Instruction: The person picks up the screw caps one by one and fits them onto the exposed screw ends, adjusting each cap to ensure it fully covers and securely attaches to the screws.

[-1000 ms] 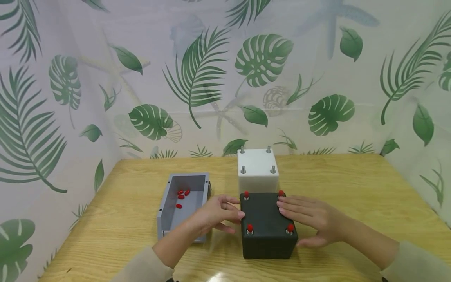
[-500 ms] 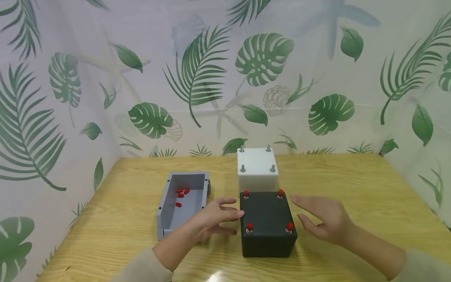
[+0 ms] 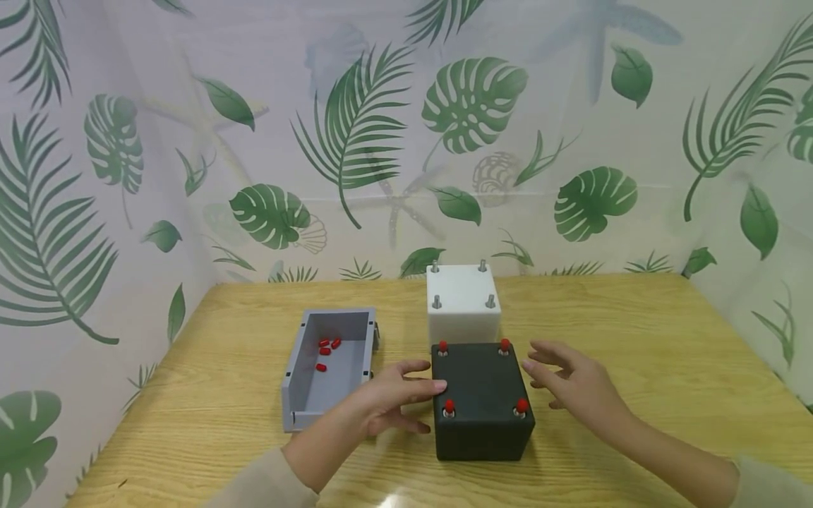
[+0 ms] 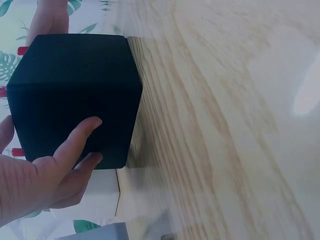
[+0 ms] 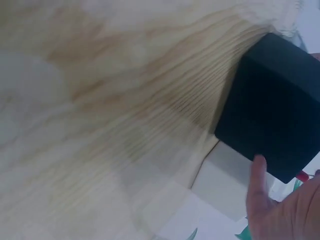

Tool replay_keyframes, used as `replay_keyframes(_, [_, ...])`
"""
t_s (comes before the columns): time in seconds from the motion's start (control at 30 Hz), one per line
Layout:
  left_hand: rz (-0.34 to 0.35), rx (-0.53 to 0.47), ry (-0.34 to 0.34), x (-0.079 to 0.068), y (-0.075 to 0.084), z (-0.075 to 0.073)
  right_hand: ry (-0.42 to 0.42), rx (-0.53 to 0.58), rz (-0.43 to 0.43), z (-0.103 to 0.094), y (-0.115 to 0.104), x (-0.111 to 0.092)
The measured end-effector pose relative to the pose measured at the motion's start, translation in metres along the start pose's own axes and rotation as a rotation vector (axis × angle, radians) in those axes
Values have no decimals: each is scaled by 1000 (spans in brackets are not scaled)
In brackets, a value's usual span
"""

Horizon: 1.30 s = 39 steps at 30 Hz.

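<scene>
A black box (image 3: 481, 377) stands on the table with red caps (image 3: 449, 406) on the studs at its top corners. At its left side is my left hand (image 3: 395, 396), fingers spread, the thumb tip over the box's top left edge. In the left wrist view those fingers (image 4: 75, 142) lie along the black side face; firm contact cannot be told. My right hand (image 3: 576, 379) hovers by the right side, fingers loosely bent and holding nothing. One fingertip (image 5: 259, 162) appears close to the box in the right wrist view.
Directly behind stands a white box (image 3: 462, 289) with bare metal studs on top. To the left is a grey bin (image 3: 289, 395) with several loose red caps (image 3: 325, 351) inside. A leaf-patterned cloth (image 3: 394, 141) hangs behind the wooden table (image 3: 603, 317).
My right hand has come off the black box's top right edge and moved slightly right, its fingers now more bent. My left hand has stayed nearly still; the boxes have not moved.
</scene>
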<state>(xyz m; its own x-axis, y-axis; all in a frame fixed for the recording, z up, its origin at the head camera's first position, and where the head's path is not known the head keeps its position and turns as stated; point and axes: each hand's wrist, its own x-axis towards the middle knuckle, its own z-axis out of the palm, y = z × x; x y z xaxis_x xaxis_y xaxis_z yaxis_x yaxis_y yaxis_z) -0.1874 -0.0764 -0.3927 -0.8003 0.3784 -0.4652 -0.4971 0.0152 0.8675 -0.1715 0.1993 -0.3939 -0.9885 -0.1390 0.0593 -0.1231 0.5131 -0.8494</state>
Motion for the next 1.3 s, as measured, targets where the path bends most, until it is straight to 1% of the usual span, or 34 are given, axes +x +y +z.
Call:
replay_keyframes(0.07, [1, -5, -1, 0, -1, 1, -70, 105, 127, 0, -2, 2])
replay_keyframes(0.1, [3, -8, -4, 0, -1, 2, -98, 148, 178, 0, -2, 3])
replay_keyframes(0.2, [1, -31, -22, -1, -2, 3, -160, 260, 281, 1, 0, 5])
replay_keyframes(0.3, [-3, -71, -39, -2, -2, 4, -216, 348, 350, 2, 1, 5])
replay_keyframes(0.43, [-12, -117, -45, -3, -4, 6, -286, 432, 412, 3, 2, 5])
replay_keyframes(0.53, [-9, -127, -47, -3, -6, 6, -313, 470, 467, 4, 0, 3])
replay_keyframes(0.63, [3, -123, -46, -3, -8, 5, -315, 493, 531, 8, -4, 2])
replay_keyframes(0.77, [20, -123, -47, -2, -9, 4, -323, 504, 557, 9, -8, 1])
replay_keyframes(0.87, [25, -133, -52, -1, -10, 5, -328, 495, 548, 9, -8, 0])
replay_keyframes(1.03, [30, -144, -62, -1, -9, 7, -311, 481, 547, 7, -9, -1])
replay_keyframes(1.17, [44, -141, -70, 2, -9, 12, -293, 464, 534, 3, -7, -3])
replay_keyframes(1.3, [58, -142, -75, 8, -10, 21, -290, 446, 525, -5, 2, -3])
